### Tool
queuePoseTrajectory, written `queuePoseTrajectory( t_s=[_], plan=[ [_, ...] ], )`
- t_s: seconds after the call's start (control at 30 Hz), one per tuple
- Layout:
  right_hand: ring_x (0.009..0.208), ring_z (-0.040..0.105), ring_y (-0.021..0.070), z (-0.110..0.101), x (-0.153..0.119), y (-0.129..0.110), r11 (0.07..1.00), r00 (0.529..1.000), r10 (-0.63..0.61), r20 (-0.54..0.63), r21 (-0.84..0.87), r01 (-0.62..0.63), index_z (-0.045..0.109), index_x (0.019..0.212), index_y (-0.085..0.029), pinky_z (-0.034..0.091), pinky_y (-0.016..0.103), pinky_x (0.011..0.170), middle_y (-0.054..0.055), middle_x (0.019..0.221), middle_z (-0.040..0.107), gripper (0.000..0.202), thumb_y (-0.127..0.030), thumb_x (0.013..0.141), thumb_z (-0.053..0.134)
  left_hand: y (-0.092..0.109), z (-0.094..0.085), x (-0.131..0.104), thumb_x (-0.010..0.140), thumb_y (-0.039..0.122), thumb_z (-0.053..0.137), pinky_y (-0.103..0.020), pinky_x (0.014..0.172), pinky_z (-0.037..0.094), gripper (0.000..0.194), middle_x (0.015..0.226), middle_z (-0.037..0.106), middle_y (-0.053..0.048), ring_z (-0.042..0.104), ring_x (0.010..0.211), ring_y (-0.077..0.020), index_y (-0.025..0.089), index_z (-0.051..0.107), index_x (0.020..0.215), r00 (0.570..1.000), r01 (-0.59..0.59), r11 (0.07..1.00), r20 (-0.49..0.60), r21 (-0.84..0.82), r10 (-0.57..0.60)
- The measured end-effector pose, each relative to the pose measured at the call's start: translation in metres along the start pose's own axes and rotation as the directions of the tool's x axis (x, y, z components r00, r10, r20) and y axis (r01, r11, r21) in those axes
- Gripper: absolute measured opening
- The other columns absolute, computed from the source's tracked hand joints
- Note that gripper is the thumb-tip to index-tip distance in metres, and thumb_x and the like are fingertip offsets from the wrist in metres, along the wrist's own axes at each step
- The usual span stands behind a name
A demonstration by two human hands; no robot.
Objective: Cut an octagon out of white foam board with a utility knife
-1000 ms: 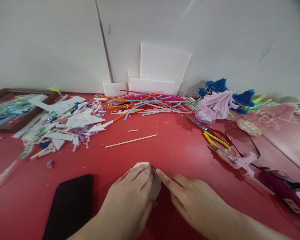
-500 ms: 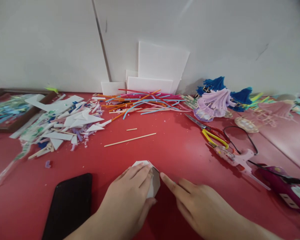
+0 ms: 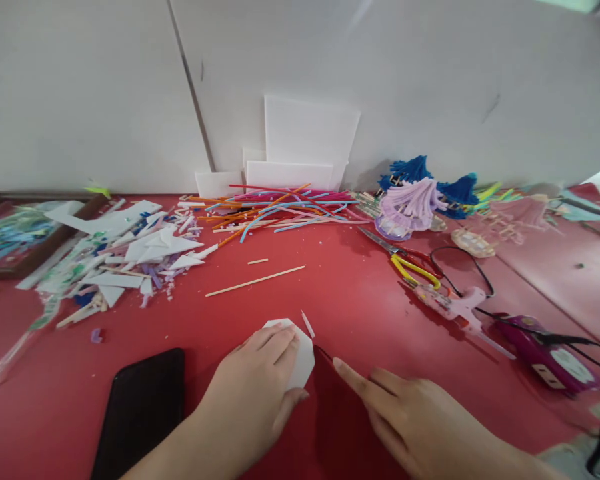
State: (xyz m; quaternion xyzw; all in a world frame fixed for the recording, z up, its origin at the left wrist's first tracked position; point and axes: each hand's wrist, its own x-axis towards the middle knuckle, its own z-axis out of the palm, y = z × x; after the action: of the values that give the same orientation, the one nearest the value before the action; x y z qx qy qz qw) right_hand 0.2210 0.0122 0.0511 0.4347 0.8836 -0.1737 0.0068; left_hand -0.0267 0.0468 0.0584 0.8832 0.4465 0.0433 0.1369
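My left hand (image 3: 257, 383) lies flat over a white many-sided piece (image 3: 304, 363), fingers stretched out and pressing it onto the red table (image 3: 260, 305). To its right, my right hand (image 3: 400, 407) has its index finger stretched out along a thin dark blade, whose tip is near the white piece's right corner; the other fingers are curled and what they wrap round is mostly hidden. A small white sliver (image 3: 308, 325) lies just beyond that corner. Two thin wooden sticks, one long (image 3: 255, 281) and one short (image 3: 258, 261), lie farther back.
A black phone (image 3: 140, 413) lies at front left. White scraps (image 3: 155, 247) are heaped at left, colored stems (image 3: 280, 208) at the back. On the right are scissors (image 3: 380, 241), yellow-handled pliers (image 3: 414, 273), a pink glue gun (image 3: 460, 308) and a purple power strip (image 3: 550, 357).
A small sliver has come apart from the white piece's upper right edge. My right hand and the blade tip have moved slightly away from the piece. The view has shifted a little.
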Motion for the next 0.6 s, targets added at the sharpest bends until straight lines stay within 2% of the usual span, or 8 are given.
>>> queuePoseTrajectory(
  t_s=[0.1, 0.17, 0.23, 0.27, 0.3, 0.37, 0.47, 0.6],
  plan=[
    [0.085, 0.071, 0.0201, -0.012, 0.001, 0.008, 0.983, 0.998, 0.029, -0.056, 0.182, -0.018, 0.045, 0.144, -0.023, 0.057, 0.032, 0.074, 0.011, 0.109, 0.073, 0.056, -0.012, 0.089, 0.042, 0.004, -0.011, -0.001, 0.08, 0.025, 0.066, -0.05, 0.097, 0.049, 0.05, 0.129, 0.06, -0.015, 0.055, 0.118, -0.0343, 0.013, 0.055, 0.127, 0.998, 0.005, 1.0, 0.055, 0.002, -0.005],
    [0.095, 0.07, 0.021, -0.018, 0.01, 0.018, 0.947, 0.982, 0.086, -0.17, 0.321, -0.028, 0.048, 0.142, -0.022, 0.056, 0.034, 0.08, 0.012, 0.114, 0.072, 0.05, -0.018, 0.093, 0.04, 0.005, -0.02, 0.003, 0.082, 0.022, 0.063, -0.046, 0.089, 0.052, 0.038, 0.12, 0.064, -0.012, 0.06, 0.109, -0.0314, 0.017, 0.059, 0.119, 0.995, 0.01, 1.0, 0.1, -0.009, -0.009],
    [0.106, 0.066, 0.0243, -0.02, 0.026, 0.03, 0.889, 0.932, 0.188, -0.311, 0.457, -0.026, 0.055, 0.137, -0.02, 0.054, 0.037, 0.086, 0.013, 0.118, 0.07, 0.045, -0.025, 0.093, 0.043, 0.0, -0.029, 0.014, 0.088, 0.02, 0.054, -0.041, 0.082, 0.053, 0.02, 0.105, 0.067, -0.009, 0.063, 0.095, -0.0265, 0.018, 0.064, 0.105, 0.993, -0.004, 1.0, 0.121, -0.013, 0.006],
    [0.105, 0.066, 0.0256, -0.019, 0.036, 0.035, 0.835, 0.892, 0.278, -0.357, 0.548, -0.041, 0.059, 0.132, -0.02, 0.054, 0.038, 0.086, 0.013, 0.116, 0.071, 0.043, -0.029, 0.092, 0.047, -0.005, -0.032, 0.023, 0.09, 0.018, 0.05, -0.038, 0.081, 0.052, 0.019, 0.103, 0.066, -0.008, 0.063, 0.094, -0.0241, 0.018, 0.064, 0.103, 0.993, -0.005, 1.0, 0.118, -0.016, 0.007],
    [0.094, 0.069, 0.0246, -0.017, 0.047, 0.04, 0.748, 0.86, 0.375, -0.346, 0.661, -0.059, 0.061, 0.131, -0.02, 0.056, 0.035, 0.077, 0.012, 0.106, 0.073, 0.044, -0.032, 0.09, 0.051, -0.011, -0.035, 0.032, 0.092, 0.016, 0.047, -0.037, 0.082, 0.051, 0.021, 0.104, 0.065, -0.008, 0.063, 0.095, -0.0226, 0.018, 0.063, 0.104, 0.994, 0.0, 1.0, 0.109, -0.017, 0.002],
    [0.059, 0.066, 0.0188, -0.012, 0.065, 0.048, 0.474, 0.813, 0.535, -0.231, 0.879, -0.061, 0.054, 0.137, -0.02, 0.053, 0.03, 0.053, 0.005, 0.077, 0.071, 0.054, -0.038, 0.086, 0.056, -0.023, -0.037, 0.053, 0.094, 0.016, 0.045, -0.037, 0.085, 0.05, 0.021, 0.109, 0.063, -0.008, 0.061, 0.101, -0.0218, 0.018, 0.062, 0.107, 0.994, -0.014, 1.0, 0.106, -0.027, 0.017],
    [0.044, 0.057, 0.0141, -0.008, 0.079, 0.054, 0.32, 0.794, 0.578, -0.188, 0.947, -0.009, 0.045, 0.144, -0.017, 0.046, 0.027, 0.044, -0.001, 0.063, 0.063, 0.065, -0.043, 0.085, 0.056, -0.037, -0.036, 0.079, 0.093, 0.029, 0.057, -0.043, 0.085, 0.052, 0.022, 0.114, 0.061, -0.007, 0.06, 0.102, -0.0226, 0.017, 0.06, 0.111, 0.982, -0.077, 0.995, 0.167, -0.056, 0.085],
    [0.045, 0.056, 0.0137, -0.007, 0.078, 0.053, 0.217, 0.793, 0.59, -0.152, 0.976, 0.025, 0.049, 0.141, -0.019, 0.045, 0.026, 0.044, -0.001, 0.063, 0.063, 0.065, -0.044, 0.083, 0.061, -0.038, -0.03, 0.093, 0.092, 0.036, 0.06, -0.043, 0.082, 0.054, 0.033, 0.119, 0.06, -0.008, 0.062, 0.099, -0.0217, 0.018, 0.057, 0.119, 0.945, -0.124, 0.987, 0.291, -0.1, 0.148]
  ],
)
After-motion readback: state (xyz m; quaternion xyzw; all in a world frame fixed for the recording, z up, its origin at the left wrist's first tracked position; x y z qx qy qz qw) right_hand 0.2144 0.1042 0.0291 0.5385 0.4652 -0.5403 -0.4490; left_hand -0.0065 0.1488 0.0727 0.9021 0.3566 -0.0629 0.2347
